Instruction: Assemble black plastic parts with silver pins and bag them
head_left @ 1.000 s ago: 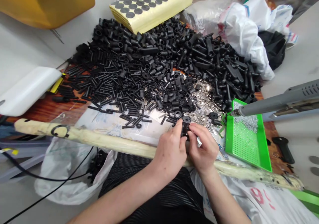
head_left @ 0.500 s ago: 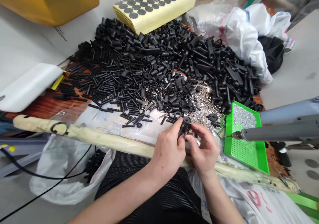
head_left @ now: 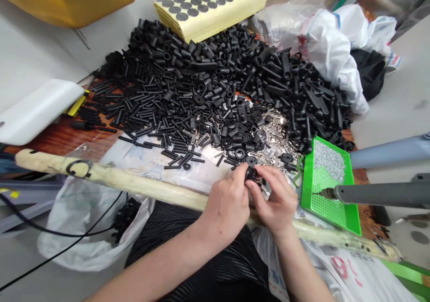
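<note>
Between both hands, just above the near edge of the table, is a small black plastic part (head_left: 250, 174). My left hand (head_left: 230, 199) is closed around it from the left, its fingers covering much of it. From the right, the thumb and forefinger of my right hand (head_left: 277, 199) pinch the same part. Its exact kind is hidden by the fingers. Right behind the hands lie black round discs (head_left: 240, 153) and a scatter of small silver metal strips (head_left: 275, 129). Ribbed black plastic sticks (head_left: 148, 114) lie to the left.
A large heap of black plastic pieces (head_left: 215, 65) covers the table's back, with a yellow stack of round stickers (head_left: 211, 6) on it. To the right, a power screwdriver (head_left: 376, 193) reaches over a green tray (head_left: 356, 217) of small screws (head_left: 329, 159). A padded bar (head_left: 134, 181) edges the table.
The black part is turned and sits deeper between the fingers, with the right fingertips closer on it. The screwdriver tip appears slightly further right over the tray.
</note>
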`<state>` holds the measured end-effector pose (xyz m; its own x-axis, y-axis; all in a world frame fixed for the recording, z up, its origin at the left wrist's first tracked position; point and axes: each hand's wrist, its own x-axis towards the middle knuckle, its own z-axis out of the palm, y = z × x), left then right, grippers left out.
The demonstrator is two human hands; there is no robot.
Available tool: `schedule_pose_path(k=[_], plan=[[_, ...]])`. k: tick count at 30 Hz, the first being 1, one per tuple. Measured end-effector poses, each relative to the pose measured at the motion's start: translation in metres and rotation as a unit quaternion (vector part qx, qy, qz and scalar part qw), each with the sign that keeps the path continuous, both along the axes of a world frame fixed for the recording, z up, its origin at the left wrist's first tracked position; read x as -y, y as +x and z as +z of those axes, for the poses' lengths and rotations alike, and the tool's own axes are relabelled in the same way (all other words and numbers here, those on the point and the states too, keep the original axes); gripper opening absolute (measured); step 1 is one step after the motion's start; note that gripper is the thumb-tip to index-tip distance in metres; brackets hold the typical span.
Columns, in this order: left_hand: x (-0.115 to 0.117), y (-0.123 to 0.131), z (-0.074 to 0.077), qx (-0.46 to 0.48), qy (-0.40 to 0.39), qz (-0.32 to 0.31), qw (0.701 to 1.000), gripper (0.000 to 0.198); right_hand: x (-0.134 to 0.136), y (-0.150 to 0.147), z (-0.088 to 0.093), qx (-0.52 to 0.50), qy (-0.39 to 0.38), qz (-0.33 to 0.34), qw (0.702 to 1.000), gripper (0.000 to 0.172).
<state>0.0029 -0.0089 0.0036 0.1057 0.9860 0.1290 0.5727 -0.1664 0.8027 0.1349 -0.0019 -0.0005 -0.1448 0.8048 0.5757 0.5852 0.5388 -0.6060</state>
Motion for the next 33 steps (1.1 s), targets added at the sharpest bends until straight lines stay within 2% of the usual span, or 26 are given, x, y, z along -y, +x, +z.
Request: schedule_pose_path(k=[6,12,15,17,20,24,27,33], plan=[[-0.003,-0.005,0.005,0.001,-0.021,-0.021,1.0,0.044,0.001,0.0,0.0,0.021,0.011,0.012,1.0,0.031],[-0.005,-0.009,0.001,0.032,-0.008,-0.044,0.998,0.043,-0.001,-0.004,0.004,0.068,0.034,-0.001,0.997,0.024],[-0.007,-0.014,0.001,0.151,-0.066,-0.04,0.986,0.041,-0.002,-0.006,0.008,0.034,0.002,-0.015,0.999,0.019],[-0.008,-0.019,0.005,0.282,-0.161,-0.045,0.945,0.038,-0.002,-0.007,0.012,-0.026,-0.058,-0.003,0.998,0.02],[-0.01,-0.028,0.014,0.422,-0.281,-0.045,0.861,0.039,-0.003,-0.004,0.014,-0.144,-0.177,0.024,0.973,0.026],[-0.011,-0.037,0.025,0.494,-0.305,-0.044,0.813,0.036,-0.005,-0.003,0.015,-0.288,-0.316,0.034,0.903,0.028],[-0.011,-0.036,0.029,0.494,-0.318,-0.032,0.808,0.028,-0.005,-0.007,0.02,-0.325,-0.371,0.061,0.868,0.03],[-0.008,-0.029,0.027,0.471,-0.307,-0.017,0.827,0.027,-0.005,-0.02,0.033,-0.333,-0.412,0.043,0.847,0.018]])
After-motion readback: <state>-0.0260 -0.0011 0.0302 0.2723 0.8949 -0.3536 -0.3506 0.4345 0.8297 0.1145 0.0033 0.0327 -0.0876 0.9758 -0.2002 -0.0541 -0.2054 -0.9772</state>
